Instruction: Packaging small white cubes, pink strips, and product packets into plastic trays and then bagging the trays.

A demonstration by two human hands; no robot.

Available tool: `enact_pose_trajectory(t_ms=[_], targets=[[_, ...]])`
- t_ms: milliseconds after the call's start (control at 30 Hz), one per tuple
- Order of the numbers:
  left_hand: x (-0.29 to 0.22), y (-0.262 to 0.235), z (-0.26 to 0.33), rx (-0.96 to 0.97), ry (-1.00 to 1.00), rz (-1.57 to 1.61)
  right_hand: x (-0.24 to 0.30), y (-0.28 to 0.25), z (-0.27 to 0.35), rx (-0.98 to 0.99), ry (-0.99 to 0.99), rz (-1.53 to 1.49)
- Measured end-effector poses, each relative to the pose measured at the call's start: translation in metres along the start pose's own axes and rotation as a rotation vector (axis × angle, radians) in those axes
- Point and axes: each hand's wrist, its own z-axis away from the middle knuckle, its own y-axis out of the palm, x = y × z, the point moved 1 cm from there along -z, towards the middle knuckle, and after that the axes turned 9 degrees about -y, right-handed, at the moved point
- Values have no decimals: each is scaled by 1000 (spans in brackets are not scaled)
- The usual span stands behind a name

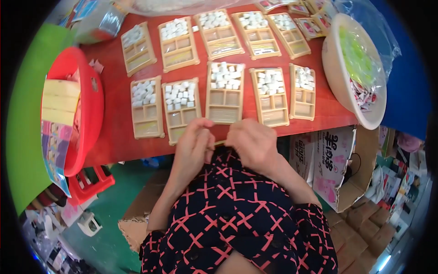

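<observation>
Where knuckles hide it, left hand (194, 141) and right hand (253, 144), each grip pinched on perhaps a thin strip (219, 143).

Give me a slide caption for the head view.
Both hands, left hand and right hand, meet at a red table lined with beige compartment trays.

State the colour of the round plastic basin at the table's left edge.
Red: the round plastic basin shows best in the head view, holding yellow card stacks.
</observation>
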Motion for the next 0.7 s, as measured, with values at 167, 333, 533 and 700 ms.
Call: enact_pose_trajectory(t_ms=[167,333,533,700], targets=[[-8,-11,-7,-4,41,47,-21,0,20,-154,347,143],[-12,-11,-7,-69,-77,431,-21,9,19,4,317,243],[-10,-16,-18,111,71,360,-26,8,14,92,228,264],[-19,3,-23,154,49,324,-13,-2,-1,-106,381,-55]])
